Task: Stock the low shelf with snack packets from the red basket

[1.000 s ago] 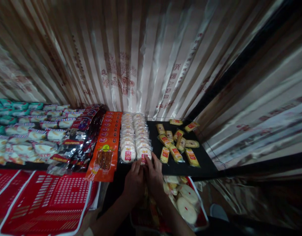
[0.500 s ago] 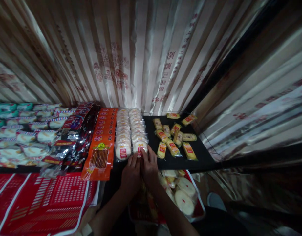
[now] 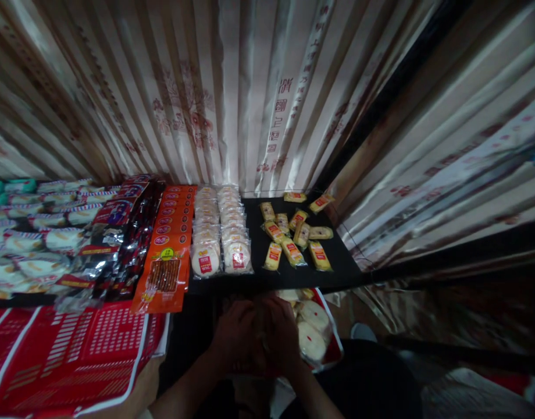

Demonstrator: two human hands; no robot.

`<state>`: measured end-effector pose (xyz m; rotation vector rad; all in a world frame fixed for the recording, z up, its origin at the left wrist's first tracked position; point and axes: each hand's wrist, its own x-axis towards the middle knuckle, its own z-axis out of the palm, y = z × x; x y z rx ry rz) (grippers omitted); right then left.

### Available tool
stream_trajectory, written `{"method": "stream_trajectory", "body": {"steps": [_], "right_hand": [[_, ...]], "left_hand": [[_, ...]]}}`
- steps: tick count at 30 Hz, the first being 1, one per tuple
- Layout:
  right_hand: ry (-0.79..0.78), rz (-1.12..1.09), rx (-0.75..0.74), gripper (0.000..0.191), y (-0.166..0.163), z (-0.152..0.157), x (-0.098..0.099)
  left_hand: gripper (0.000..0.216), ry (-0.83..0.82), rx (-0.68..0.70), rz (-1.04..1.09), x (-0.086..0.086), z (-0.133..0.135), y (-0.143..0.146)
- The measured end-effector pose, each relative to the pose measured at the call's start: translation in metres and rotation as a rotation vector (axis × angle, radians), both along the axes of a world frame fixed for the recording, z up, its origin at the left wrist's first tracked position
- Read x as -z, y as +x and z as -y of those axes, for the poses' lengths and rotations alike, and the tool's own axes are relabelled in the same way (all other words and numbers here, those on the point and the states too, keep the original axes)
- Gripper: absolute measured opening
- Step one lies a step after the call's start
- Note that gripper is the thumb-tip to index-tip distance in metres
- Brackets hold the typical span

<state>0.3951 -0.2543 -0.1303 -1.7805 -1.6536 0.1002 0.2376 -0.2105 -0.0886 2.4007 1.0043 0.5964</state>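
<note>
In deep shadow below the black table edge, my left hand [image 3: 235,329] and my right hand [image 3: 280,330] are close together over a red basket [image 3: 332,343]. Their fingers bend downward, but darkness and blur hide whether anything is between them. Large round pale cakes [image 3: 311,340] in clear wrap lie in the basket beside my right hand. On the table above my hands, round white packaged cakes stand in two overlapping columns, a left column [image 3: 205,259] and a right column [image 3: 236,256].
Small yellow packaged cakes [image 3: 293,251] lie scattered to the right on the black tabletop [image 3: 250,283]. Orange snack packets [image 3: 165,276], dark red packets [image 3: 114,233] and white wrapped breads [image 3: 49,238] fill the left. Another red basket [image 3: 106,343] is at lower left. Pleated curtain [image 3: 232,105] hangs behind.
Both hands have left the front cake of the right column and dropped toward me, below the table edge over the basket. The view has shifted slightly right.
</note>
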Motion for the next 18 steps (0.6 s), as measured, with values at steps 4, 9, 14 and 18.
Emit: {"method": "stream_trajectory", "body": {"steps": [4, 9, 14, 18], "right_hand": [[-0.21, 0.147, 0.016, 0.038, 0.024, 0.014, 0.018], [-0.381, 0.204, -0.102, 0.049, 0.033, 0.011, 0.024], [-0.421, 0.164, -0.204, 0.054, 0.032, 0.01, 0.023], [-0.424, 0.19, -0.202, 0.045, 0.033, 0.01, 0.019]], "left_hand": [[0.046, -0.373, 0.019, -0.194, 0.006, 0.013, 0.019], [0.057, -0.554, -0.138, -0.307, 0.018, 0.019, 0.032], [0.053, -0.623, -0.181, -0.356, 0.022, 0.019, 0.038], [0.051, -0.592, -0.179, -0.332, 0.023, 0.02, 0.039]]}}
